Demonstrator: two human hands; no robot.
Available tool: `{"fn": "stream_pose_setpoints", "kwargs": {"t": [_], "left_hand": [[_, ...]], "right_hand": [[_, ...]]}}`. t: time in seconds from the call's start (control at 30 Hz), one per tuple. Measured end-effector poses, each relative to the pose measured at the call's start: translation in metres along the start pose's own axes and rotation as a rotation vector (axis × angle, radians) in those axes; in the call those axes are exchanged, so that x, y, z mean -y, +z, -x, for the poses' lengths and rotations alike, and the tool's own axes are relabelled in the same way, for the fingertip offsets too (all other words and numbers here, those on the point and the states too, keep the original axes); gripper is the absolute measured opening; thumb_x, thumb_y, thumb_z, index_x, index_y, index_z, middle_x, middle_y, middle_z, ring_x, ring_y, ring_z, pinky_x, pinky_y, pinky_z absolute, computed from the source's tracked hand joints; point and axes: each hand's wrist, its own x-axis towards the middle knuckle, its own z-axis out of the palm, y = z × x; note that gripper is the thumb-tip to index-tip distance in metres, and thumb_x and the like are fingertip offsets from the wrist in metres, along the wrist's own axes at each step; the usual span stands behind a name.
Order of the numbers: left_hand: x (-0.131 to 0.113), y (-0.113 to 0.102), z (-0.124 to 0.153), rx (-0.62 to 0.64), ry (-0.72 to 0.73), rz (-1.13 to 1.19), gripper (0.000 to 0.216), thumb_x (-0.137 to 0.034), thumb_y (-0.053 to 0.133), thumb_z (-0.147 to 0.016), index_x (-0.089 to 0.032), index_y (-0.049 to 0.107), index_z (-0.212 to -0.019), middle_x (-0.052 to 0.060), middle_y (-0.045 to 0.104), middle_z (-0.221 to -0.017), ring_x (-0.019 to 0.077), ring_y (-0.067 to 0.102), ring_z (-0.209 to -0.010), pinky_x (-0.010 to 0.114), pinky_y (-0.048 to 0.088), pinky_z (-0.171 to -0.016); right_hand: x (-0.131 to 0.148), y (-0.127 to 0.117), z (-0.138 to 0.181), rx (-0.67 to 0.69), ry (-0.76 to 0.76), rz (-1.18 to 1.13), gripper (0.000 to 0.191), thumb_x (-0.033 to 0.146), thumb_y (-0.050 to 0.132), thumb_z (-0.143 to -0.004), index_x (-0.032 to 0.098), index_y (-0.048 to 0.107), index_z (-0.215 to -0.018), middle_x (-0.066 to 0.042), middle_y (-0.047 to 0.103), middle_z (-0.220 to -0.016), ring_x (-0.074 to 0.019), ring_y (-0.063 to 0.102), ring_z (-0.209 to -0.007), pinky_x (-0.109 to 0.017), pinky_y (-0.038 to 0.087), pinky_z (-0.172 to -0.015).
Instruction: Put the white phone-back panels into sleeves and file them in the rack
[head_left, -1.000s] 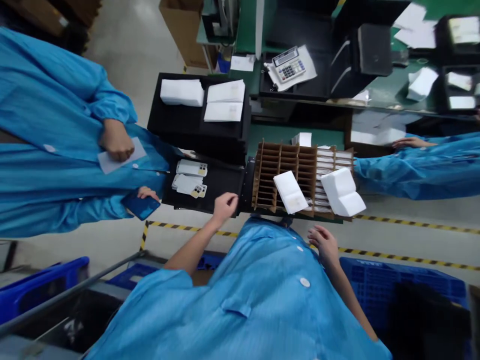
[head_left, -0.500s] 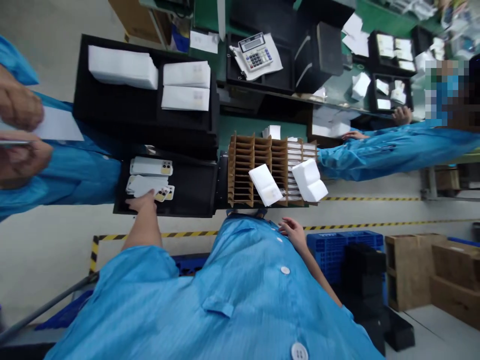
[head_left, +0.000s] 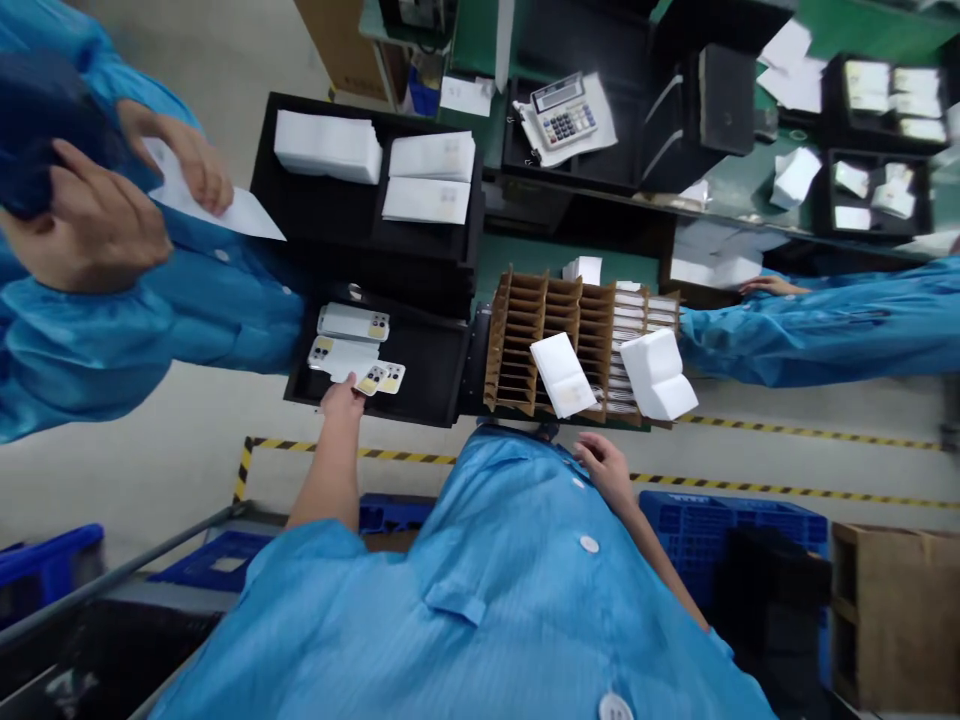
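Left of the cardboard divider box (head_left: 497,345), near its end, a low black tray (head_left: 431,365) is set. White pieces (head_left: 349,320) with yellow corners and dark circles are laid in it, all left of the box, in a back pile and a looser front pile. The front pile is touched at its near edge by the left hand (head_left: 343,396); fingertips are kept close together there, but whether a piece is pinched cannot be told. The right hand (head_left: 604,466) is held in front of the box, beside the blue coat (head_left: 517,590); its fingers are loosely bent and slightly apart.

Two folded papers are laid on the box: one (head_left: 562,375) over the middle columns, another (head_left: 658,373) over the right end, its near edge overhanging. Right-hand columns are packed with white slips (head_left: 626,330). A small white stack (head_left: 583,269) is placed just behind the box. Left of and behind it, white bundles (head_left: 328,147) are kept in a taller black bin (head_left: 315,235). Well behind it, a calculator (head_left: 566,115) is rested on papers.

Far left of the box, a white sheet (head_left: 244,215) is held in a co-worker's hand (head_left: 187,165). Just right of the box, another co-worker's sleeve (head_left: 817,335) is stretched out.
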Motion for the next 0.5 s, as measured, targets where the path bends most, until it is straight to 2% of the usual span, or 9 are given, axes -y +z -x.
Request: {"fn": "stream_pose_setpoints", "kwargs": {"t": [0.1,0.2,0.3,0.4,0.5], "left_hand": [[0.031,0.01,0.026,0.04,-0.103,-0.015,0.017,-0.001,0.06,-0.1,-0.009,0.066,-0.113,0.007,0.074,-0.095,0.0131,0.07,-0.084,0.029,0.062,-0.081],[0.065,0.023,0.07,0.175,-0.173,0.009,0.016,-0.002,0.066,-0.096,-0.013,0.07,-0.108,0.008,0.077,-0.099,0.015,0.073,-0.087,0.031,0.063,-0.087],[0.092,0.031,0.12,0.324,-0.199,0.034,0.022,-0.006,0.078,-0.089,-0.016,0.072,-0.108,0.009,0.08,-0.107,0.0183,0.076,-0.093,0.034,0.064,-0.09],[0.106,0.032,0.159,0.397,-0.136,0.018,0.036,-0.013,0.09,-0.077,-0.019,0.073,-0.108,0.01,0.081,-0.112,0.0235,0.077,-0.098,0.038,0.065,-0.088],[0.11,0.03,0.181,0.445,0.019,-0.002,0.046,-0.023,0.097,-0.068,-0.02,0.074,-0.108,0.01,0.081,-0.112,0.0261,0.077,-0.1,0.039,0.065,-0.085]], "right_hand": [[0.022,0.018,-0.005,0.077,-0.084,0.02,0.043,0.055,0.082,-0.077,0.021,0.078,-0.104,-0.006,0.079,-0.084,-0.0256,0.075,-0.074,-0.039,0.059,-0.075],[0.043,0.052,-0.014,0.263,-0.14,-0.017,0.032,0.048,0.081,-0.08,0.023,0.079,-0.099,-0.004,0.079,-0.083,-0.0227,0.074,-0.07,-0.036,0.059,-0.071],[0.06,0.091,-0.023,0.441,-0.186,-0.065,0.029,0.043,0.08,-0.082,0.023,0.078,-0.103,-0.002,0.078,-0.082,-0.0194,0.072,-0.068,-0.034,0.058,-0.07],[0.069,0.12,-0.029,0.41,-0.234,-0.077,0.035,0.04,0.083,-0.08,0.023,0.076,-0.109,-0.001,0.078,-0.086,-0.0177,0.069,-0.071,-0.033,0.057,-0.072],[0.07,0.13,-0.032,0.338,-0.255,-0.031,0.036,0.04,0.087,-0.077,0.023,0.075,-0.108,-0.001,0.077,-0.087,-0.0179,0.067,-0.073,-0.034,0.055,-0.075]]}}
